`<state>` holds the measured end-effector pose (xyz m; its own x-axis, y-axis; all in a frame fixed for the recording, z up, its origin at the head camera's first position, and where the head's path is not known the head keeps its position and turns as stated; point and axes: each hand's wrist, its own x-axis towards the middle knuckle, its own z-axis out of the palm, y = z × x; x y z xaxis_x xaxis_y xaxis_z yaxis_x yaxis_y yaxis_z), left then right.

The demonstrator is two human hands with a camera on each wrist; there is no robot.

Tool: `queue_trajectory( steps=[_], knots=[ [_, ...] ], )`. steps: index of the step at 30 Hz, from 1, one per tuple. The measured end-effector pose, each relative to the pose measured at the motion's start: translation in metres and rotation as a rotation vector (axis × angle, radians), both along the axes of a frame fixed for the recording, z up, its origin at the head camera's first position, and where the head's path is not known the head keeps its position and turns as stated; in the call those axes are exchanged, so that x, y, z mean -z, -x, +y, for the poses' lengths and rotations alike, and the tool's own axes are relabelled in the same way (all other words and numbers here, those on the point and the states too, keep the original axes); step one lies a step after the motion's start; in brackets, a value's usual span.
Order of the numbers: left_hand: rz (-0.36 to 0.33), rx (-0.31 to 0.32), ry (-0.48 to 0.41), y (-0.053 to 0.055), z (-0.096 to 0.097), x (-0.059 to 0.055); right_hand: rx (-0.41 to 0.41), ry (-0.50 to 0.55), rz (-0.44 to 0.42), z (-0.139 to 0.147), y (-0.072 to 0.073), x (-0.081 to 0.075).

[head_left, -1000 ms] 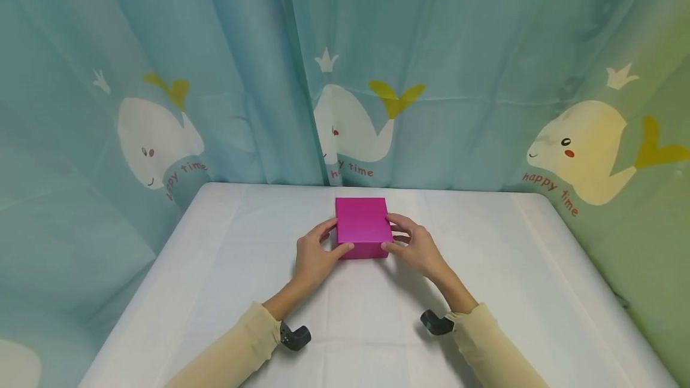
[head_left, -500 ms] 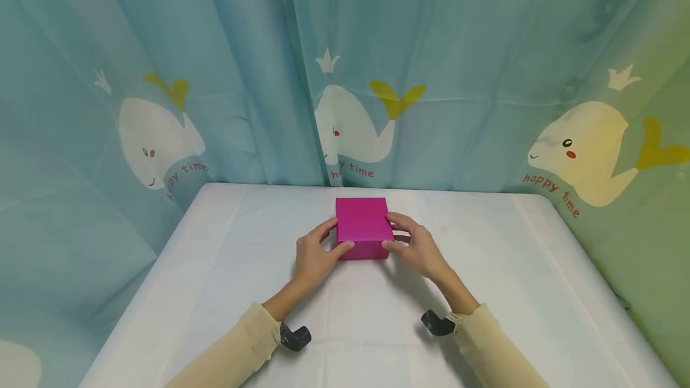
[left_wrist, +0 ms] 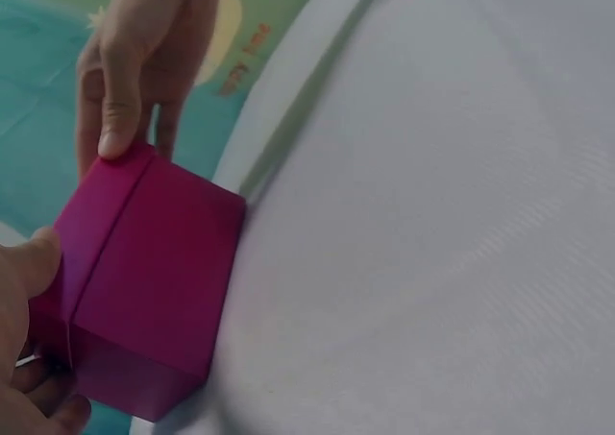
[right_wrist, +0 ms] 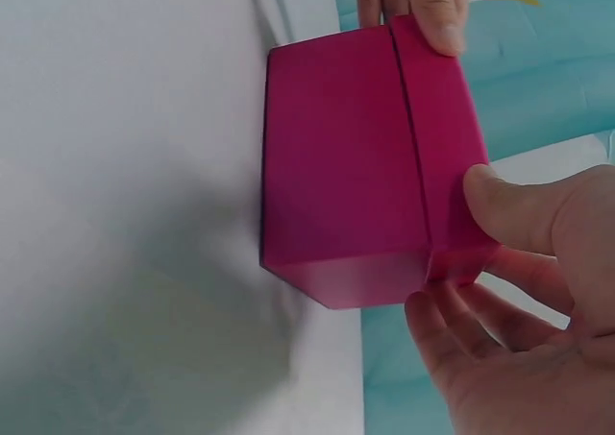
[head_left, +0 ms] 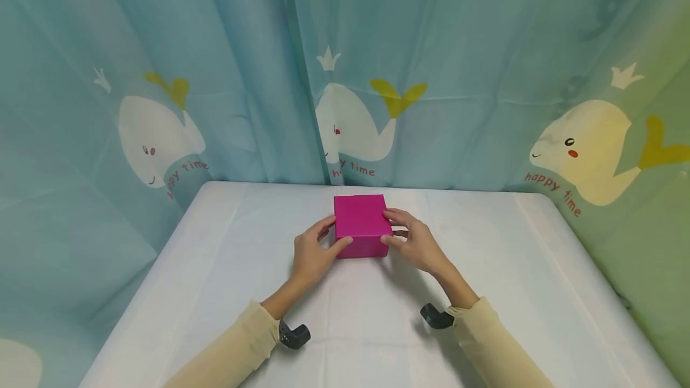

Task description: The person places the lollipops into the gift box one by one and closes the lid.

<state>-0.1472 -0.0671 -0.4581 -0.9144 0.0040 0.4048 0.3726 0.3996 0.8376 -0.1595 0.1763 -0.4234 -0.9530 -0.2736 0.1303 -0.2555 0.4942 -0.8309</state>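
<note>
A magenta box stands upright on the white-covered table, its lid (head_left: 359,215) on top and its lower part (right_wrist: 341,157) resting on the cloth. Both hands grip the lid from opposite sides. My left hand (head_left: 314,253) has its thumb on the near face and its fingers round the left side. On the right side, my right hand (head_left: 419,245) holds the lid in the same way. A thin dark seam between lid and lower part shows in both wrist views. The inside of the box is hidden.
A white cloth (head_left: 259,220) covers the table around the box. Behind it hangs a blue-green curtain (head_left: 458,76) printed with whales. Dark wrist devices (head_left: 294,336) sit at both cuffs of the beige sleeves.
The lid has risen slightly, and more of the near face shows below its top edge. Both hands have moved up a little with it; the lower part stays on the table.
</note>
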Motion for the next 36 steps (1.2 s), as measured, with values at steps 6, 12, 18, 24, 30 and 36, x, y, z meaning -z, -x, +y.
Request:
queue_trajectory(
  steps=[6,12,18,24,30,36],
  knots=[
    [0.011,-0.004,0.02,0.001,0.0,0.004,0.009,-0.028,-0.008,0.0,0.0,0.003],
    [0.006,-0.004,0.045,0.002,0.0,0.004,0.018,-0.04,0.017,-0.003,0.002,0.007],
    [0.036,-0.004,0.063,0.001,0.0,0.006,0.022,-0.051,0.043,-0.006,0.001,0.008],
    [0.056,0.01,0.062,0.002,0.001,0.008,0.027,-0.052,0.062,-0.006,0.0,0.01],
    [0.047,0.02,0.052,0.001,0.0,0.008,0.042,-0.073,0.061,-0.007,-0.002,0.007],
    [0.028,0.01,0.015,0.004,-0.003,0.003,0.045,-0.102,0.072,-0.009,-0.002,-0.002]
  ],
)
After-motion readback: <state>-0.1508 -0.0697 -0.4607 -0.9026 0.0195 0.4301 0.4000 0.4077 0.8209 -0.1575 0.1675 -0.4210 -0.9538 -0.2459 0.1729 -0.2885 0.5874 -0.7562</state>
